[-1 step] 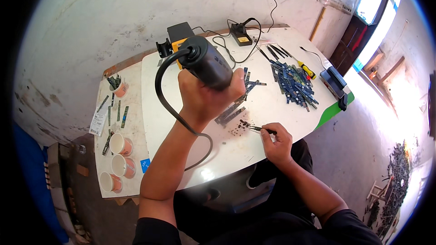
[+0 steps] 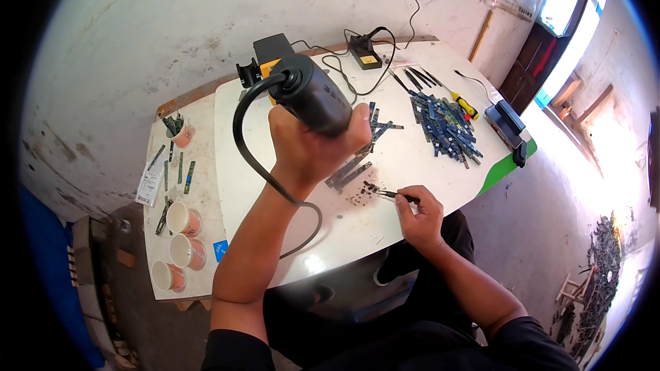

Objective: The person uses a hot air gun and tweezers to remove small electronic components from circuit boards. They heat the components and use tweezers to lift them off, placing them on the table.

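My left hand (image 2: pixel 316 141) is wrapped round a black hot air gun (image 2: pixel 316 96), raised over the table; its thick cable loops down past my forearm, and its nozzle end is hidden behind the hand. Narrow circuit board strips (image 2: pixel 349 173) lie partly hidden just beyond that hand. In my right hand (image 2: pixel 421 216) is a pair of dark tweezers (image 2: pixel 392 194), pinched between thumb and fingers. The tips reach a scatter of small dark chips (image 2: pixel 361 196) on the white tabletop; whether they grip one is too small to tell.
A heap of blue-green board strips (image 2: pixel 447 130) lies right, beside a yellow screwdriver (image 2: pixel 465 106) and a phone-like device on a stand (image 2: pixel 505 125). Behind are a soldering iron stand (image 2: pixel 364 53) and a black-and-yellow station (image 2: pixel 273 51). Paper cups (image 2: pixel 187 253) line the left edge.
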A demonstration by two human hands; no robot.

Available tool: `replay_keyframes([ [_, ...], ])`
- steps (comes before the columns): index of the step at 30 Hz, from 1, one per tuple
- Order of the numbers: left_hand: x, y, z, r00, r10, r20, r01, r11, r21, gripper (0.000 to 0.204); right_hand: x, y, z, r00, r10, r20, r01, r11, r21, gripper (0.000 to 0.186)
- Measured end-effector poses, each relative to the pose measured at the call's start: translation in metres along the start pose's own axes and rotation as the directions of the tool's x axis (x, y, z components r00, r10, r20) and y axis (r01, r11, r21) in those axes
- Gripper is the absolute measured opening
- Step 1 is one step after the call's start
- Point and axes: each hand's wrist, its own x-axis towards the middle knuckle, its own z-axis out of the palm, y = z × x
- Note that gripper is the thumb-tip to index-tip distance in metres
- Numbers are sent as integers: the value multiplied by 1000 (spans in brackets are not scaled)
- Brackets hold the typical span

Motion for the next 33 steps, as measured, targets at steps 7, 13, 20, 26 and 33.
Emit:
replay_keyframes([
  [7, 2, 5, -4, 995, -99, 12, 98, 995, 29, 27, 17, 33, -3, 917, 393, 65, -383, 823, 420, 11],
  [13, -9, -2, -8, 983, -166, 77, 176, 973, -150, 40, 109, 35, -7, 846, 408, 344, -533, 611, 586, 13],
  [20, 17, 22, -9, 971, -148, 186, 142, 989, 49, 13, 204, 76, 34, 690, 74, 720, -709, 271, 651, 11],
  [26, 38, 21, 12, 970, -86, 228, 48, 985, 168, 20, 200, 89, 47, 641, -85, 763, -714, 300, 633, 10],
  [33, 29, 11, 24, 969, -158, 188, 112, 966, 235, 9, 205, 81, 35, 689, -96, 718, -660, 326, 677, 11],
])
